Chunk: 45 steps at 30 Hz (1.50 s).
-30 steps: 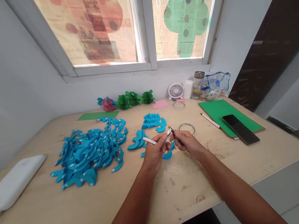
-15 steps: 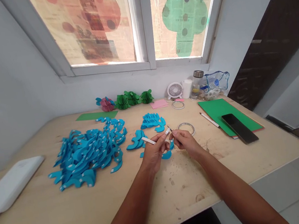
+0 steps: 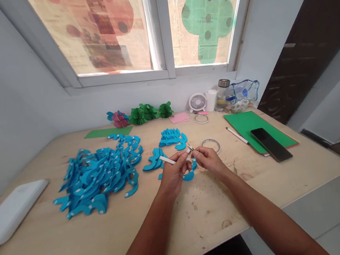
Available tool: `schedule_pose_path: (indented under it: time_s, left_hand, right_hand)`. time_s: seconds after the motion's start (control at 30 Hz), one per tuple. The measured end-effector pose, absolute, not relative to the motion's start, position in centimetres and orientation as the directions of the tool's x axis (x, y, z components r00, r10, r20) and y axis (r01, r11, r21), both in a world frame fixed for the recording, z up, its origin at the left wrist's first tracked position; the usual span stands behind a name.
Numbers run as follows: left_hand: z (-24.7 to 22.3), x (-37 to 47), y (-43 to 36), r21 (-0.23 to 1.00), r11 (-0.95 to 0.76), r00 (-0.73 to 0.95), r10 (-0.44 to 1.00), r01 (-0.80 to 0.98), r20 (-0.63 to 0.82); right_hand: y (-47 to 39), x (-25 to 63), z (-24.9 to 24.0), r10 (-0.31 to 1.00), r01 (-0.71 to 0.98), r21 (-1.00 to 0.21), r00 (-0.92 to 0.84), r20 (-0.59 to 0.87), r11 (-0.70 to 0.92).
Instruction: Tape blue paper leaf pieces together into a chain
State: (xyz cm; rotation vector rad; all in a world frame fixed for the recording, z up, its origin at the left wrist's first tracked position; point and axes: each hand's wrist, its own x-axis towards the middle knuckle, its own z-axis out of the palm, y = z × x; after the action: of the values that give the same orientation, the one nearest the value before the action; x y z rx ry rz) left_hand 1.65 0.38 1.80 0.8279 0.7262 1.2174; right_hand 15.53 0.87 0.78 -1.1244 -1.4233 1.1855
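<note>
On a wooden worktop (image 3: pixel 125 239), we saw a left hand (image 3: pixel 174 175) with its grip clamped on a narrow white strip (image 3: pixel 167 160), and a right hand (image 3: pixel 209 160) closed around a slim dark-tipped tool (image 3: pixel 190 146), mostly hidden, near the strip's end. To the left lay a large heap of curved blue paper pieces (image 3: pixel 101 177), many bearing small white squares (image 3: pixel 101 212); we judged that part done. Beyond the hands, a smaller blue paper cluster (image 3: pixel 170 137) showed no squares we could make out, so seemed left to do.
</note>
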Motion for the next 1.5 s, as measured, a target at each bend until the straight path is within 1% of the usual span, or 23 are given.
schedule_pose_path:
  time_s: [0.37, 0.73, 0.93, 1.2, 1.5]
  left_hand:
    - [1.84, 1.82, 0.25, 0.863, 0.158, 0.201, 0.977, -0.480, -0.067]
    - [1.77, 1.81, 0.20, 0.858, 0.164, 0.221, 0.973, -0.487, -0.060]
    - [1.60, 1.72, 0.29, 0.852, 0.153, 0.204, 0.977, -0.500, -0.056]
    - [1.81, 1.67, 0.24, 0.852, 0.155, 0.191, 0.979, -0.500, -0.066]
    - [1.94, 1.75, 0.17, 0.855, 0.115, 0.182, 0.983, -0.506, -0.025]
  right_hand:
    - [0.58, 15.48, 1.22, 0.971, 0.161, -0.964, -0.149, 0.186, 0.209]
    - [0.39, 15.54, 1.27, 0.973, 0.223, -0.949, -0.116, 0.200, 0.222]
    - [0.31, 15.31, 1.42, 0.969, 0.263, -0.934, -0.116, 0.218, 0.242]
    - [0.43, 15.47, 1.40, 0.976, 0.225, -0.949, -0.060, 0.212, 0.220]
    - [0.37, 15.41, 1.29, 0.972, 0.260, -0.938, -0.120, 0.203, 0.228]
